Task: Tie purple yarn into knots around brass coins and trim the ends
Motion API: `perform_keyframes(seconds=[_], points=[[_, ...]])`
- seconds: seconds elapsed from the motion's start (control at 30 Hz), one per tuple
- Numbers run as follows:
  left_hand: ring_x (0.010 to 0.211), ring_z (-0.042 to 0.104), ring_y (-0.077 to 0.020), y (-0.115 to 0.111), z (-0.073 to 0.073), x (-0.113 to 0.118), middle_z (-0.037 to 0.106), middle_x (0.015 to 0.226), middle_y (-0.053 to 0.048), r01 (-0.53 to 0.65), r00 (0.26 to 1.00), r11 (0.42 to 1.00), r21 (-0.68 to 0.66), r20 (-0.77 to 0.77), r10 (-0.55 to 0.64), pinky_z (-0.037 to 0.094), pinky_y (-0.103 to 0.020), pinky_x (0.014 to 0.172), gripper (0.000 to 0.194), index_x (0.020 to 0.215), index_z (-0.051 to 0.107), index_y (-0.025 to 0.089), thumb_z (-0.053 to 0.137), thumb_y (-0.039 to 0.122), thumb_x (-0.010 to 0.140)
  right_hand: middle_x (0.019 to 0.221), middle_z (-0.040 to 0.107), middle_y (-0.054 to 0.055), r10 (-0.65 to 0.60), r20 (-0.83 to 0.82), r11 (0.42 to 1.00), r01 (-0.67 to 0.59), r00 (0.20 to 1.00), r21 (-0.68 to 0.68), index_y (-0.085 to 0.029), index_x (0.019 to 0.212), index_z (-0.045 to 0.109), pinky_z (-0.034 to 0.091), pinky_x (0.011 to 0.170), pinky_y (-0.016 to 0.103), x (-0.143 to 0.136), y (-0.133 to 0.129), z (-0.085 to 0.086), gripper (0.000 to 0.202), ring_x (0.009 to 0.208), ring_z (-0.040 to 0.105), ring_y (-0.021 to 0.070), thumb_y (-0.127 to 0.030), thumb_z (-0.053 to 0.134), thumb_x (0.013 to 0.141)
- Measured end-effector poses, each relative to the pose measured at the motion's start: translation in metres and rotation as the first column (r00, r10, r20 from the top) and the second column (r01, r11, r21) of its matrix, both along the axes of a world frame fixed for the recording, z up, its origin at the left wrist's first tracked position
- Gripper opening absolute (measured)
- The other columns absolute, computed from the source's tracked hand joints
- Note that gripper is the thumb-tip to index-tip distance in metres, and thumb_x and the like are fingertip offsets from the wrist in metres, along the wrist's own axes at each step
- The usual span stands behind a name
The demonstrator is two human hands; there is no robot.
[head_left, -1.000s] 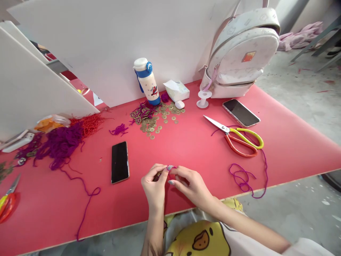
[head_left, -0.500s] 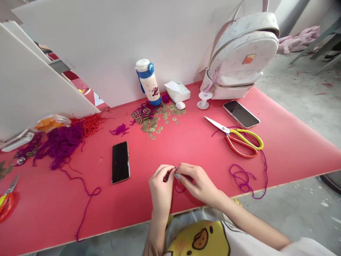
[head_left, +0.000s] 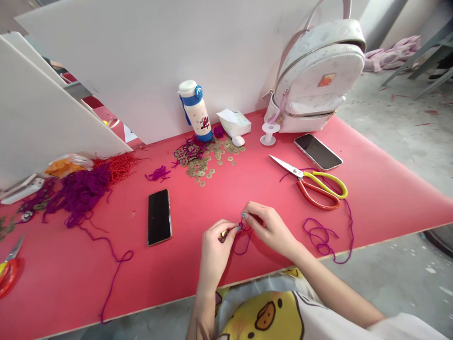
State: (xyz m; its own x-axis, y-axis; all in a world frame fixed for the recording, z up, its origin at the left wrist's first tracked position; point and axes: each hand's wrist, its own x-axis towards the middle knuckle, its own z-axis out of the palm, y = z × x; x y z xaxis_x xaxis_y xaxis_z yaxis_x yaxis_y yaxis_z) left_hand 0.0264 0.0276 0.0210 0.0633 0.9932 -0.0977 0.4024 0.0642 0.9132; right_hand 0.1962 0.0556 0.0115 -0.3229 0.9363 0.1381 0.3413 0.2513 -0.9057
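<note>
I see left hand [head_left: 216, 243] pinching thin purple yarn cord [head_left: 242, 254] near front edge of red desk [head_left: 88, 274]; right hand [head_left: 266, 225] pinches strand farther from edge; loop trails edgeward.

The cord [head_left: 244, 230] is purple, the tabletop [head_left: 212, 198] plain red, the bottle [head_left: 198, 114] white and blue.

**Fibre, metal, gloss**

On my remote feed I see matt, fibrous purple cord [head_left: 245, 228], brassy metal coins [head_left: 202, 165], steel-looking scissor blades [head_left: 286, 165], plastic-looking handles [head_left: 320, 206], a glossy phone screen [head_left: 159, 217] and a smooth, faintly shiny tabletop [head_left: 198, 203].
</note>
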Motion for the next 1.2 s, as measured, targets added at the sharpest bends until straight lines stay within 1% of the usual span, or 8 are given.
perform_keyframes(seconds=[0.2,0.33,0.4,0.5,0.6,0.83,1.07,1.2], points=[[0.062,0.057,-0.0116,-0.001,0.001,-0.001,0.068,0.076,-0.002,-0.036,0.999,0.997,0.075,0.035,0.033,0.044,-0.02,0.059,0.013,0.081,0.074,0.017,0.063,0.019,0.088,0.079,0.056,0.004,0.085,-0.11,0.99,-0.071,0.99,0.122,-0.02,0.077,0.055,0.042,0.069,0.029,0.009,0.0,0.007,0.026,0.073,0.052,0.0169,-0.024,0.045,0.101],[0.065,0.059,-0.0111,-0.003,0.002,-0.002,0.07,0.079,-0.002,-0.022,0.999,0.988,0.154,0.044,0.015,0.045,-0.018,0.06,0.015,0.081,0.075,0.018,0.062,0.017,0.089,0.073,0.059,0.001,0.031,-0.139,0.999,-0.027,0.99,0.034,-0.02,0.084,0.059,0.043,0.063,0.027,0.013,0.004,0.003,0.022,0.065,0.053,0.0145,-0.026,0.048,0.101],[0.066,0.06,-0.0112,-0.003,0.003,-0.003,0.07,0.08,-0.001,-0.016,0.999,0.983,0.181,0.048,0.007,0.045,-0.018,0.06,0.015,0.081,0.075,0.019,0.062,0.017,0.09,0.076,0.063,0.001,0.047,-0.128,0.999,-0.047,0.991,0.006,-0.02,0.09,0.063,0.044,0.062,0.026,0.013,0.005,0.0,0.015,0.066,0.056,0.0144,-0.026,0.053,0.099],[0.068,0.062,-0.0114,-0.003,0.003,-0.003,0.07,0.079,-0.001,-0.008,0.999,0.978,0.208,0.044,-0.001,0.046,-0.018,0.062,0.015,0.081,0.074,0.019,0.063,0.018,0.09,0.082,0.064,0.002,0.08,-0.143,0.997,-0.075,0.986,0.034,-0.022,0.09,0.069,0.046,0.062,0.026,0.012,0.005,-0.003,0.014,0.07,0.058,0.0148,-0.027,0.058,0.097],[0.067,0.062,-0.0114,-0.002,0.003,-0.004,0.069,0.079,-0.001,-0.002,0.999,0.976,0.22,0.031,-0.005,0.046,-0.018,0.062,0.015,0.081,0.073,0.019,0.062,0.018,0.091,0.084,0.061,0.003,0.056,-0.164,0.997,-0.047,0.985,0.059,-0.023,0.085,0.073,0.046,0.059,0.026,0.011,0.005,-0.004,0.015,0.067,0.056,0.0141,-0.031,0.064,0.095],[0.065,0.061,-0.0117,-0.003,0.0,-0.004,0.068,0.077,-0.001,0.025,1.0,0.975,0.22,0.002,-0.026,0.047,-0.019,0.061,0.015,0.081,0.072,0.018,0.061,0.016,0.091,0.081,0.06,0.002,0.044,-0.171,0.993,-0.024,0.984,0.118,-0.022,0.084,0.076,0.046,0.061,0.026,0.01,0.004,-0.004,0.012,0.066,0.055,0.014,-0.031,0.07,0.091],[0.066,0.062,-0.0126,-0.004,0.001,-0.002,0.068,0.077,-0.002,0.015,1.0,0.981,0.193,0.018,-0.018,0.048,-0.019,0.062,0.015,0.081,0.073,0.018,0.061,0.017,0.09,0.083,0.06,0.002,0.063,-0.105,0.997,-0.059,0.993,0.044,-0.021,0.082,0.073,0.046,0.064,0.028,0.011,0.004,0.0,0.013,0.068,0.055,0.0146,-0.03,0.069,0.091],[0.071,0.065,-0.0149,-0.003,0.0,-0.004,0.07,0.079,-0.004,0.028,0.998,0.983,0.181,0.058,-0.039,0.05,-0.021,0.065,0.015,0.08,0.075,0.018,0.063,0.017,0.089,0.082,0.059,0.002,0.083,-0.156,0.995,-0.09,0.984,-0.033,-0.02,0.08,0.072,0.045,0.064,0.028,0.011,0.005,0.002,0.019,0.069,0.054,0.0146,-0.036,0.07,0.09]])
